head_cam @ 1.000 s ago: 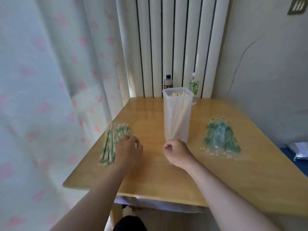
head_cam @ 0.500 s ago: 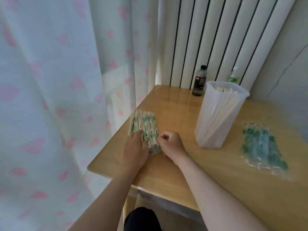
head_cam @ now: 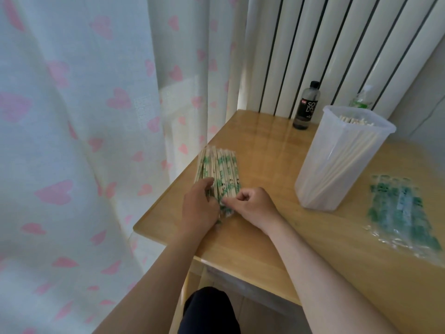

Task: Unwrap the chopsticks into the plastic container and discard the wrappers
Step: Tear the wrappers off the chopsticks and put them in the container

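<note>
The left hand is curling its fingers round the near end of the wrapped chopsticks on the bench; the right hand is pinching a wrapper tip beside them; the pile's long axis is running away from the fingers; rightward, apart, the plastic container is standing, empty wrappers lying beyond.
</note>
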